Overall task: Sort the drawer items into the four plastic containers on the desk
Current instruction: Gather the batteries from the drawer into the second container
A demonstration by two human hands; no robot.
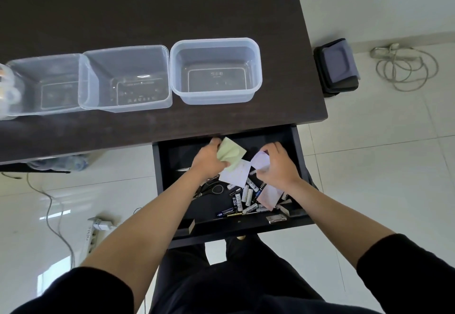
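Left hand (209, 160) grips green note (231, 152) above drawer (299, 146).

Both my hands are in the open drawer (299, 141) at mid-frame. My left grip (209, 160) pinches a green note (231, 152); my right grip (277, 166) holds a pale note (259, 161), just beside a white note (235, 174) lying between them. Below lie loose batteries (242, 198), a pink note (269, 195) and a metal hinge (275, 219). On the dark surface (147, 6) above, three clear containers (215, 71) stand in a row, a fourth cut off at the left edge.
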